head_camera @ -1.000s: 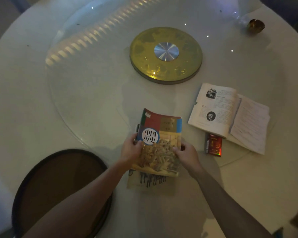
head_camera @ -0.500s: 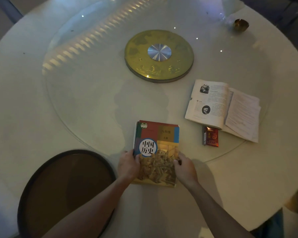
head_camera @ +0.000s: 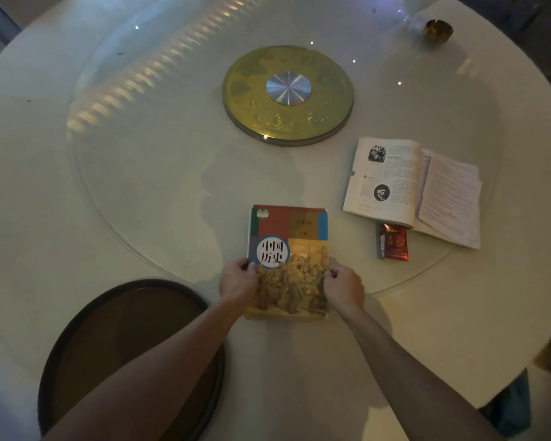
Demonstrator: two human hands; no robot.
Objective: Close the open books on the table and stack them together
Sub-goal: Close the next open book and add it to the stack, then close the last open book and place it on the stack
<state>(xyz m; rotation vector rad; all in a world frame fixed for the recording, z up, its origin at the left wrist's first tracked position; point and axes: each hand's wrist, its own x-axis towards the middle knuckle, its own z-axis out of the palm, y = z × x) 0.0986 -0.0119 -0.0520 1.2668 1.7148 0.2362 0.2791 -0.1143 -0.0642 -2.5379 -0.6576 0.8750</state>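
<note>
A closed book with a colourful cover (head_camera: pixel 291 230) lies flat on the white round table (head_camera: pixel 45 192), straight in front of me. My left hand (head_camera: pixel 237 281) grips its left edge and my right hand (head_camera: pixel 342 286) grips its right edge, both near the bottom half. A second book (head_camera: pixel 411 189) lies open to the right, pages up, with printed text and two small pictures on its left page. It is apart from both hands.
A red cigarette pack (head_camera: pixel 393 241) sits just below the open book. A gold turntable hub (head_camera: pixel 288 93) marks the centre of the glass lazy Susan. A dark round stool (head_camera: pixel 124 354) stands under my left arm. A small brass cup (head_camera: pixel 438 30) is at the far right.
The closed book was tilted up off the table between my hands one second ago; it now lies flat. Both hands stay on its edges.
</note>
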